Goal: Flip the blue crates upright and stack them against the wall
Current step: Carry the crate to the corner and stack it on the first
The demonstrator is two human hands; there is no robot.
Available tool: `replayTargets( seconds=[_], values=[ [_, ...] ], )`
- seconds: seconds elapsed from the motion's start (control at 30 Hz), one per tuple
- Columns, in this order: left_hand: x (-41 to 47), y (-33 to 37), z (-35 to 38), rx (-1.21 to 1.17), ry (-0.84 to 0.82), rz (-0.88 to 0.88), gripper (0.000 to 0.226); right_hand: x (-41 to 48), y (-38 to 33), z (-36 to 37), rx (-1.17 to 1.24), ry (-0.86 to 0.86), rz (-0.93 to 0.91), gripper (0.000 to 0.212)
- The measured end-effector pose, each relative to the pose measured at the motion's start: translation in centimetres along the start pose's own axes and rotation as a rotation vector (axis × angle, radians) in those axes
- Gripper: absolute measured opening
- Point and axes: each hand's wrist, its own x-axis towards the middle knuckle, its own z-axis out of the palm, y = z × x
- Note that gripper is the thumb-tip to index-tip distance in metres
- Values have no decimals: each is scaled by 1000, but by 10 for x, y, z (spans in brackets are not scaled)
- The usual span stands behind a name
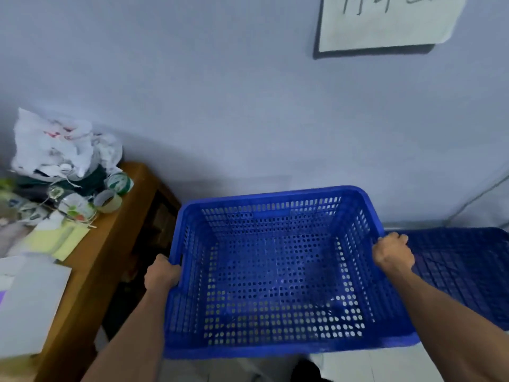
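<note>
Blue perforated plastic is gripped at both side rims: the left hand (pixel 162 274) is clenched on the left rim and the right hand (pixel 392 250) on the right rim of the crate (pixel 270 271), which is held upright, mouth up, near the wall (pixel 248 106). It is best kept level and lowered squarely. A second crate (pixel 462 266) lies just beside it on the right, seemingly bottom-up. A cluttered wooden surface (pixel 110 244) is seen at left.

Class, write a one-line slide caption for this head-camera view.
Both hands, left and right, grip an upright blue crate near the wall.
</note>
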Motion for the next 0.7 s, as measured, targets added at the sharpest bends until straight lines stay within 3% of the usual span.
replayTargets(
  seconds=[0.4,0.7],
  values=[
    [106,55,1,-31,-1,11,33,69,-61,30,-46,-114,39,64],
    [155,94,5,-13,-25,39,34,104,-79,38,-33,-117,76,67]
  ],
)
